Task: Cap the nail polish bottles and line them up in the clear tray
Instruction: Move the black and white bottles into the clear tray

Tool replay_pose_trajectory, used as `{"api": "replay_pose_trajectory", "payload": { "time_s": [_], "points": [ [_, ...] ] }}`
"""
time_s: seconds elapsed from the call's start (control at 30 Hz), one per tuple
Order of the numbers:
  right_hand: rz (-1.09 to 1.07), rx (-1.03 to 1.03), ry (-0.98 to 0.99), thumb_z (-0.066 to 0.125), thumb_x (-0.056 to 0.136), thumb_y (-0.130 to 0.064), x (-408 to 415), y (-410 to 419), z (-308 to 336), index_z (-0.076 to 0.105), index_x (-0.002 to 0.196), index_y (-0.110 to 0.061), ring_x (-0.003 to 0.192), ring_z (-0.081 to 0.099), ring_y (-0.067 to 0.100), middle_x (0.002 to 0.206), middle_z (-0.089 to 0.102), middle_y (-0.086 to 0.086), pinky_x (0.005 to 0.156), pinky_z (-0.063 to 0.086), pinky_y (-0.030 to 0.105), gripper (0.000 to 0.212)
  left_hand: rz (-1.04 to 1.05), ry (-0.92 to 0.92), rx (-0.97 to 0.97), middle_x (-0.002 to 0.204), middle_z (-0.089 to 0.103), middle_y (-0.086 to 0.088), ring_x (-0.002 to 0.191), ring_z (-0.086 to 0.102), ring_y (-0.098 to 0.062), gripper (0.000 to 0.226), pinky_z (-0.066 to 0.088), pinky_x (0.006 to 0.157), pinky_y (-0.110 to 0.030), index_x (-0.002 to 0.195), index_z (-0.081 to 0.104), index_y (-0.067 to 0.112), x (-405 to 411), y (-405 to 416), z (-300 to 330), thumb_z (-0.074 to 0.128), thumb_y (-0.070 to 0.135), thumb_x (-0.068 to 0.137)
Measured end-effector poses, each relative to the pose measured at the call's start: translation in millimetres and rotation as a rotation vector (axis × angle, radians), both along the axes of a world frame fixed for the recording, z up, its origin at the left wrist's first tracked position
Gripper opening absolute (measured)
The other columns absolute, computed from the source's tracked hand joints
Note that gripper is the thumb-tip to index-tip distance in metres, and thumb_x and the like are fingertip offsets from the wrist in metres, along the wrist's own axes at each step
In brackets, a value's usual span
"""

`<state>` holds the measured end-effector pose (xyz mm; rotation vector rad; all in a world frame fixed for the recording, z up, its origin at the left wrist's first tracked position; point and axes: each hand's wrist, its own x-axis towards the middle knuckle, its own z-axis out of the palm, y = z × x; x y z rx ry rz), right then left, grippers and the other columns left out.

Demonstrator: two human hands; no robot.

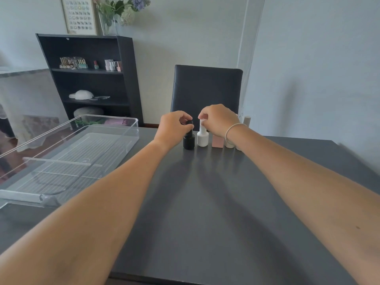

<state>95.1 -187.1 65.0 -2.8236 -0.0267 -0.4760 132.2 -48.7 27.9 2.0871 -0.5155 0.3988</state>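
At the worktop's point(205, 202) far edge, the left hand point(174, 128) pinches the black bottle's point(188, 140) cap, the right hand point(220, 120) the white bottle's point(202, 137), likely tightening before traying point(131, 124) them.

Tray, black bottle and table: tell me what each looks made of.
Tray: clear hard plastic, glossy; the floor shows through its walls, and its base is ribbed.
Black bottle: opaque matte black, glass or plastic; cannot tell.
Table: dark grey, smooth satin top, probably laminate; it holds soft reflections.
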Motion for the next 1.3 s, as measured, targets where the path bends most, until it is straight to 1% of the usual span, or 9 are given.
{"api": "replay_pose_trajectory", "payload": {
  "time_s": [0.1,0.2,0.27,0.43,0.63,0.87,1.03,1.2,1.3],
  "points": [
    [0.013,0.055,-0.030,0.044,0.088,-0.012,-2,4,5,0.062,0.109,-0.019,0.104,0.059,0.026,0.119,0.063,0.005,0.089,0.049,0.040,0.028,0.000,-0.010,-0.002,0.088,0.062,0.001,0.070,0.055,-0.004,0.017,0.040,0.060,0.001,0.098,0.066,0.011,-1,5,8,0.065,0.011,0.081],
    [0.046,0.133,-0.090,0.046,0.088,-0.014,1,13,19,0.064,0.108,-0.019,0.101,0.060,0.023,0.115,0.065,0.003,0.089,0.049,0.039,0.027,0.004,-0.010,-0.053,0.089,0.065,-0.003,0.072,0.059,-0.009,0.017,0.051,0.071,-0.020,0.098,0.066,0.011,2,22,31,0.065,0.010,0.081],
    [0.086,0.188,-0.134,0.047,0.089,-0.015,5,23,31,0.064,0.109,-0.017,0.101,0.060,0.022,0.114,0.065,0.004,0.091,0.049,0.037,0.026,0.045,-0.078,-0.030,0.089,0.064,-0.001,0.072,0.059,-0.006,0.019,0.048,0.074,-0.021,0.101,0.066,0.010,7,41,53,0.064,0.011,0.082],
    [0.200,0.273,-0.240,0.048,0.092,-0.018,19,65,51,0.062,0.115,-0.012,0.106,0.059,0.020,0.120,0.064,0.005,0.089,0.045,0.024,0.027,0.149,-0.150,0.041,0.097,0.062,0.002,0.087,0.060,-0.012,0.023,0.050,0.081,-0.024,0.107,0.064,0.012,21,103,90,0.063,0.016,0.085],
    [0.325,0.366,-0.259,0.051,0.091,-0.017,38,128,49,0.064,0.111,-0.009,0.107,0.059,0.020,0.117,0.065,0.008,0.086,0.039,0.018,0.025,0.259,-0.139,0.117,0.096,0.064,0.000,0.085,0.060,-0.013,0.022,0.050,0.081,-0.027,0.104,0.066,0.012,35,173,82,0.065,0.017,0.083],
    [0.365,0.358,-0.160,0.051,0.091,-0.016,57,173,22,0.063,0.111,-0.010,0.105,0.059,0.021,0.117,0.064,0.008,0.083,0.041,0.021,0.024,0.297,-0.087,0.121,0.092,0.061,0.004,0.074,0.055,-0.004,0.019,0.039,0.063,-0.013,0.101,0.067,0.015,54,203,51,0.065,0.017,0.083],
    [0.338,0.267,-0.093,0.048,0.092,-0.016,68,174,5,0.062,0.112,-0.010,0.104,0.059,0.021,0.117,0.064,0.008,0.082,0.041,0.022,0.026,0.267,-0.047,0.125,0.082,0.059,0.008,0.074,0.056,-0.002,0.018,0.044,0.067,-0.018,0.099,0.068,0.015,65,202,38,0.067,0.017,0.081],
    [0.306,0.192,-0.064,0.047,0.092,-0.016,73,167,-4,0.062,0.113,-0.011,0.100,0.060,0.022,0.116,0.065,0.008,0.080,0.042,0.025,0.027,0.221,0.030,0.072,0.077,0.060,0.008,0.070,0.062,-0.008,0.016,0.047,0.049,-0.010,0.096,0.066,0.016,69,190,30,0.068,0.014,0.080],
    [0.300,0.178,-0.068,0.046,0.093,-0.016,74,165,-7,0.062,0.113,-0.011,0.102,0.059,0.022,0.117,0.064,0.008,0.079,0.041,0.024,0.026,0.192,0.055,0.067,0.081,0.063,0.002,0.071,0.062,-0.009,0.016,0.048,0.051,-0.010,0.097,0.066,0.014,69,182,29,0.068,0.012,0.081]
  ]
}}
